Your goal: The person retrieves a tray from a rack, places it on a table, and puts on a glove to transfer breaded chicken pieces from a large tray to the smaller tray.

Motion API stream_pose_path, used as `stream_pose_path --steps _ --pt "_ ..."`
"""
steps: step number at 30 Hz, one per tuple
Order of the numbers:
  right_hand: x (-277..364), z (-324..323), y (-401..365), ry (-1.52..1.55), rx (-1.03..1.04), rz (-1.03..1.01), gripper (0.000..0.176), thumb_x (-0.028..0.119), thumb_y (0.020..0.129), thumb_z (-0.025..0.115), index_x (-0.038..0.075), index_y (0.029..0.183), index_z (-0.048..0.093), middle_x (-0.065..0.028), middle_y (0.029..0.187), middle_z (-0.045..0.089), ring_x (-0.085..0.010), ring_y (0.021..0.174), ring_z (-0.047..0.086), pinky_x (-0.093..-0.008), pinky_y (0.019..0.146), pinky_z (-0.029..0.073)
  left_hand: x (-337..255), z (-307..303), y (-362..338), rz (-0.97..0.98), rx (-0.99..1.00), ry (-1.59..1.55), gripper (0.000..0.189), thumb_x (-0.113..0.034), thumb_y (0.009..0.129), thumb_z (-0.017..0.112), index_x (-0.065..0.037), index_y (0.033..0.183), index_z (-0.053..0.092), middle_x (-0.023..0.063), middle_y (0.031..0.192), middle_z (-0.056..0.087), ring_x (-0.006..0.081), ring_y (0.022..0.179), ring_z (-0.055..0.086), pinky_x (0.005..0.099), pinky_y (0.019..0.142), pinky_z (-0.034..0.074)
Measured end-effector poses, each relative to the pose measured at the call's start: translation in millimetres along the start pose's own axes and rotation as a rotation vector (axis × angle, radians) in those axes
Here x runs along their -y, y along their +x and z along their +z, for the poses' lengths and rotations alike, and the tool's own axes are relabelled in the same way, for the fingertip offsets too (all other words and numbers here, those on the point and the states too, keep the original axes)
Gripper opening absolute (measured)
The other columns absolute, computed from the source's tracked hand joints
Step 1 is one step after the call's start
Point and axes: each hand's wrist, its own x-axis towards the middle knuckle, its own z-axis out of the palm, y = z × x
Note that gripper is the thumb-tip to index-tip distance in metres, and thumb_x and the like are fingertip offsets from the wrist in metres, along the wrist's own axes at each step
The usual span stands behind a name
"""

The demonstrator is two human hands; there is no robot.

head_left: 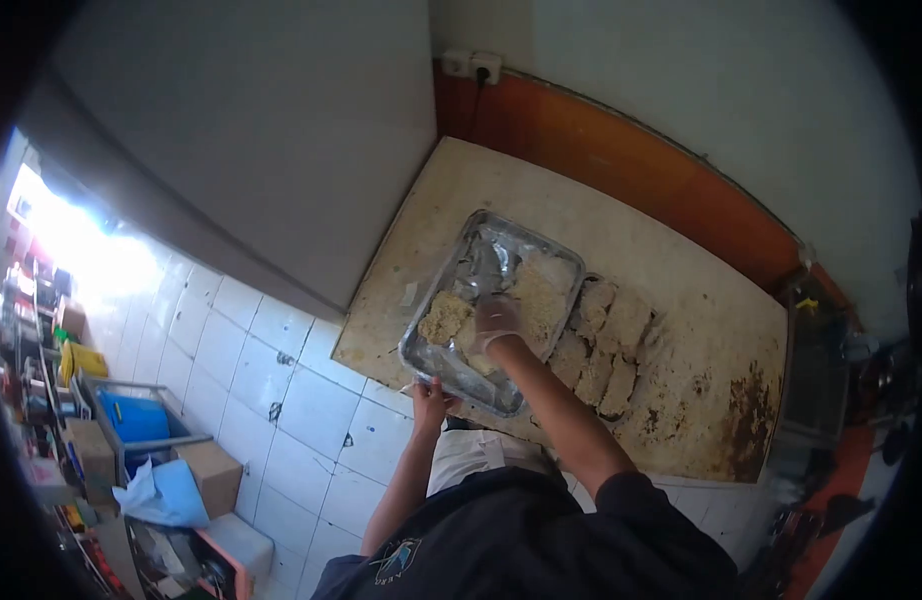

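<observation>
A metal tray (413, 352) with pale crumbs and a coated piece (445, 319) in it lies tilted across the table. My left hand (431, 405) grips the tray's near left corner, fingers closed at the rim. Inside the tray, my right hand (498, 318), in a clear plastic glove, is over the crumb coating (541, 300). Its fingers are blurred and partly hidden, so whether it holds anything does not show. Right of the tray, several flat crumb-coated pieces (593, 375) lie side by side on the table.
The worn wooden table (701, 340) has a dark stained patch at its right end. A grey panel (251, 130) stands to the left. A power socket (486, 68) with a plug is on the wall. Boxes and a blue bin (136, 415) stand on the tiled floor.
</observation>
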Motion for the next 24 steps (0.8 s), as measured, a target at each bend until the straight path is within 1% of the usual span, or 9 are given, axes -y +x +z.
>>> stream_pose_path --steps 2,5,10,13,14,15,16,18,24 --pt "-8 110 47 -0.173 -0.471 -0.073 0.054 0.034 0.073 0.066 0.003 0.114 0.052 -0.0189 0.115 0.054 -0.0290 0.108 0.052 -0.0374 0.086 0.046 5 3 5 0.034 0.031 -0.033 0.030 -0.025 0.095 0.045 0.002 0.108 0.039 0.0150 0.093 0.053 0.0247 0.075 0.060 0.0337 0.060 0.054" --pt "27 11 -33 0.061 -0.223 0.060 0.056 0.028 0.071 0.067 0.002 0.118 0.050 -0.0212 0.119 0.050 -0.0297 0.110 0.050 -0.0386 0.087 0.045 9 -1 7 0.018 0.052 -0.018 0.029 -0.025 0.095 0.045 0.001 0.106 0.038 0.0150 0.093 0.053 0.0242 0.075 0.060 0.0337 0.061 0.054" --pt "1 -18 -89 0.470 -0.630 -0.144 0.064 0.023 0.069 0.067 0.000 0.124 0.044 -0.0234 0.117 0.050 -0.0366 0.108 0.049 -0.0418 0.093 0.039 2 0 4 0.038 0.081 -0.035 0.029 -0.024 0.094 0.045 0.001 0.108 0.037 0.0154 0.096 0.051 0.0250 0.080 0.060 0.0338 0.062 0.054" --pt "-73 -43 -133 0.625 -0.833 0.263 0.054 0.023 0.075 0.065 0.001 0.121 0.046 -0.0214 0.120 0.049 -0.0359 0.111 0.047 -0.0408 0.096 0.037 -2 -1 2 0.036 0.086 -0.007 0.029 -0.023 0.094 0.044 0.001 0.109 0.038 0.0139 0.096 0.051 0.0227 0.078 0.059 0.0338 0.061 0.058" --pt "-106 -40 -146 0.427 -1.123 0.423 0.046 0.021 0.077 0.064 0.001 0.115 0.049 -0.0186 0.109 0.053 -0.0314 0.102 0.052 -0.0399 0.087 0.041 -3 1 2 0.039 0.091 -0.003 0.029 -0.023 0.094 0.044 0.001 0.109 0.038 0.0139 0.096 0.051 0.0227 0.078 0.059 0.0338 0.061 0.058" --pt "-146 -40 -162 0.737 -1.087 0.597 0.043 0.020 0.077 0.064 0.000 0.112 0.049 -0.0151 0.102 0.052 -0.0274 0.093 0.055 -0.0381 0.082 0.044 -4 0 1 0.010 0.070 -0.007 0.028 -0.023 0.094 0.044 0.001 0.108 0.038 0.0136 0.096 0.050 0.0227 0.077 0.059 0.0338 0.061 0.057" --pt "-202 -15 -165 0.663 -1.163 0.689 0.042 0.020 0.080 0.061 -0.001 0.114 0.047 -0.0128 0.098 0.052 -0.0253 0.089 0.056 -0.0389 0.080 0.045 -4 -1 0 -0.018 0.051 -0.009 0.028 -0.023 0.094 0.044 0.000 0.108 0.038 0.0133 0.095 0.050 0.0227 0.077 0.058 0.0339 0.061 0.057" --pt "-246 -27 -193 0.888 -1.009 0.997 0.051 0.028 0.076 0.065 0.000 0.115 0.046 -0.0191 0.106 0.055 -0.0296 0.098 0.056 -0.0374 0.082 0.045 -2 -6 5 -0.014 0.094 0.021 0.028 -0.023 0.094 0.044 0.000 0.108 0.037 0.0131 0.095 0.050 0.0225 0.076 0.058 0.0338 0.062 0.057" --pt "-275 -65 -178 1.021 -0.297 1.013 0.073 0.039 0.065 0.073 -0.003 0.118 0.045 -0.0191 0.114 0.055 -0.0307 0.091 0.060 -0.0358 0.079 0.048 5 -9 9 0.004 0.123 0.020 0.029 -0.022 0.095 0.044 -0.001 0.111 0.035 0.0130 0.100 0.048 0.0214 0.080 0.056 0.0340 0.065 0.057"
